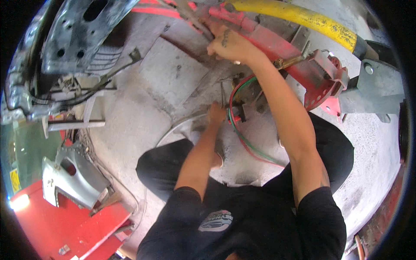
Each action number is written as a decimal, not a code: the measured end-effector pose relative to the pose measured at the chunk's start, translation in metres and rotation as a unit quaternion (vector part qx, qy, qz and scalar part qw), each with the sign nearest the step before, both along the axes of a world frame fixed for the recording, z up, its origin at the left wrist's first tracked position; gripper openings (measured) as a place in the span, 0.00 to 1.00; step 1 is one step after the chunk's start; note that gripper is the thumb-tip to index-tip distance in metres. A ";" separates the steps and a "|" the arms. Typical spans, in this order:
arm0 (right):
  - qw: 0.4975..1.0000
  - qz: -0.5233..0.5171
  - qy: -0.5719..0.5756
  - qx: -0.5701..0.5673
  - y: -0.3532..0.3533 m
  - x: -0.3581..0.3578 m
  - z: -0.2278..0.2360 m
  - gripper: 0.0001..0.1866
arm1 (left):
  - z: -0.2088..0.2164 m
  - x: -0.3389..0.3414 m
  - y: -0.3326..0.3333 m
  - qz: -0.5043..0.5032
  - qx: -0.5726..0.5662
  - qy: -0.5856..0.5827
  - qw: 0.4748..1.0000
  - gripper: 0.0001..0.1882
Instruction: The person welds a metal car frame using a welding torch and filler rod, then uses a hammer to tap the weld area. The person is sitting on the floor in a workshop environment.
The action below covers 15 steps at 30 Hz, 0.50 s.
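My right hand (232, 45) is closed beside a red steel beam (268, 41), at the near end of a long brownish bar (190, 15), which it appears to grip. Low between my knees, my left hand (216, 113) looks closed near the floor; what its fingers hold is hidden. A pale grey hose (180, 123) curves across the floor up to that hand. Just right of it, a red and green twin hose (236, 125) loops down. A small red-handled fitting (236, 118) lies beside the loop.
A yellow arm (303, 17) spans the upper right, above a red bracket (323, 78) with holes. Bare vehicle metal (78, 34) overhangs the upper left. A flat grey plate (173, 69) lies on the floor. At left, a silver body part (78, 175) rests on a red panel (73, 221).
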State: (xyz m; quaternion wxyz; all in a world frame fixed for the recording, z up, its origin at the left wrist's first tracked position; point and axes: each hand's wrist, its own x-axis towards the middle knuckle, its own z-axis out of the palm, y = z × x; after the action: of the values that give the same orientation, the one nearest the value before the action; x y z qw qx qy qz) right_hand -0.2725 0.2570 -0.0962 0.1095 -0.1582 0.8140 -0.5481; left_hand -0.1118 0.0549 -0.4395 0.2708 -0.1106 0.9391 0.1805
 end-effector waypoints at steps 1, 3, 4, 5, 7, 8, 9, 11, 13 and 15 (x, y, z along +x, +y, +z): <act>0.999 -0.009 0.027 0.024 0.007 -0.005 -0.012 0.46 | 0.002 0.005 0.026 0.029 0.029 -0.039 0.998 0.42; 0.990 0.002 0.136 0.032 0.005 0.001 -0.019 0.43 | 0.003 0.035 0.036 0.020 -0.005 -0.007 1.000 0.72; 0.991 0.003 0.111 0.069 0.003 0.009 -0.007 0.42 | -0.008 0.042 0.031 0.027 -0.001 0.001 1.000 0.60; 0.986 -0.008 0.164 0.026 0.004 0.010 -0.013 0.43 | -0.010 0.039 0.031 0.041 0.024 -0.003 0.999 0.48; 0.985 -0.001 0.173 -0.008 0.009 0.006 -0.012 0.45 | -0.008 0.025 0.023 0.075 0.065 0.002 0.995 0.24; 0.994 -0.005 0.103 -0.021 0.009 0.006 -0.001 0.46 | -0.009 0.021 0.016 0.085 0.065 0.024 0.994 0.22; 0.999 -0.007 0.029 -0.029 0.010 0.009 0.009 0.47 | 0.003 0.015 0.011 0.094 0.068 0.042 0.992 0.19; 0.997 -0.025 0.071 -0.024 0.010 0.002 0.003 0.46 | 0.048 -0.012 0.009 0.191 0.110 -0.031 0.975 0.17; 0.998 -0.022 0.065 -0.015 0.003 0.006 0.004 0.46 | 0.080 -0.004 -0.009 0.240 0.097 -0.014 0.966 0.16; 1.000 -0.006 0.024 0.016 -0.001 0.012 0.012 0.48 | 0.096 0.017 -0.022 0.233 0.037 0.097 0.967 0.14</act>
State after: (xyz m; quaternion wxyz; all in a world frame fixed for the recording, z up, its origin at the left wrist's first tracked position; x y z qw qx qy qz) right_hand -0.2605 0.2560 -0.0842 0.0887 -0.1644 0.8263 -0.5313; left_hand -0.0951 0.0332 -0.3432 0.1331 -0.2982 0.9017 0.2834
